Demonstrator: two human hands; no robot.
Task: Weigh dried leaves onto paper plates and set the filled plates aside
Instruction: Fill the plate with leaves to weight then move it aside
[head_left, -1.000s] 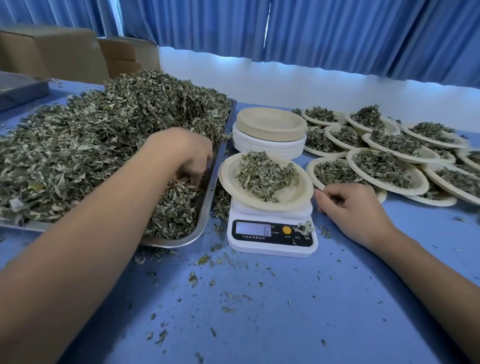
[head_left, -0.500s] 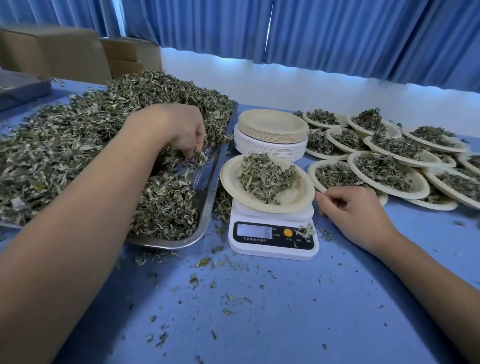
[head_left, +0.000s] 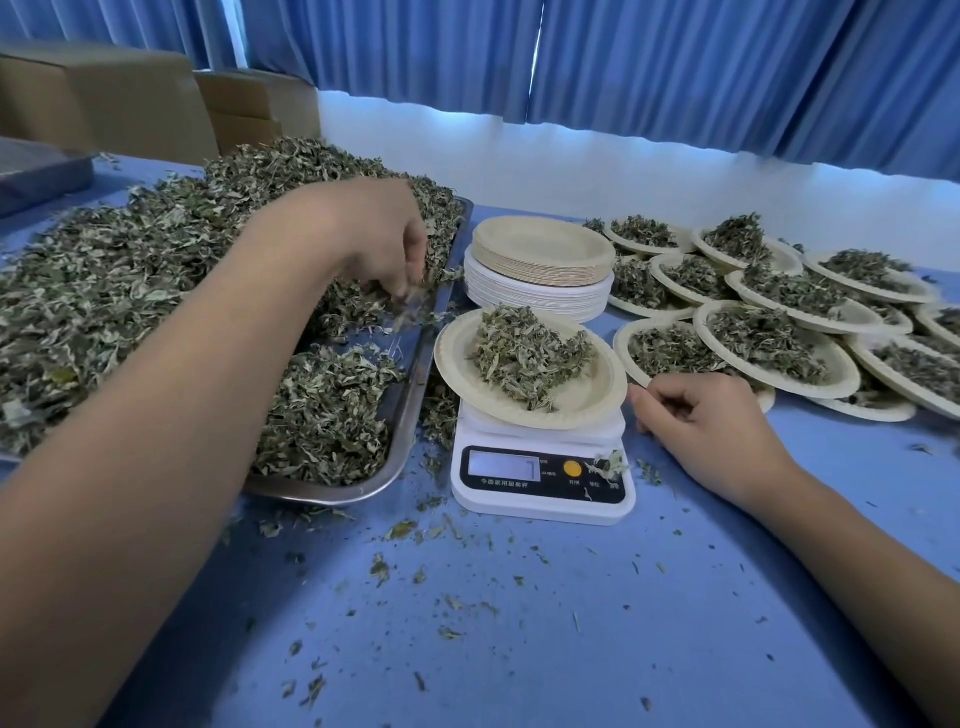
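A big heap of dried leaves (head_left: 130, 291) fills a steel tray (head_left: 410, 384) on the left. My left hand (head_left: 379, 244) hovers over the tray's right side, fingers pointing down and pinching a few leaves. A paper plate (head_left: 597, 395) with a mound of leaves sits on the white digital scale (head_left: 540, 478). My right hand (head_left: 711, 426) rests on the blue table just right of the scale, fingers loosely curled, holding nothing, its fingertips close to the plate's rim.
A stack of empty paper plates (head_left: 540, 270) stands behind the scale. Several filled plates (head_left: 774, 343) overlap at the right. Cardboard boxes (head_left: 104, 98) and a dark tray (head_left: 36, 171) sit at the far left. Leaf crumbs litter the blue table (head_left: 519, 623).
My left hand has lifted out of the leaf heap and moved up and right, with a small pinch of leaves. My right hand has stayed beside the scale.
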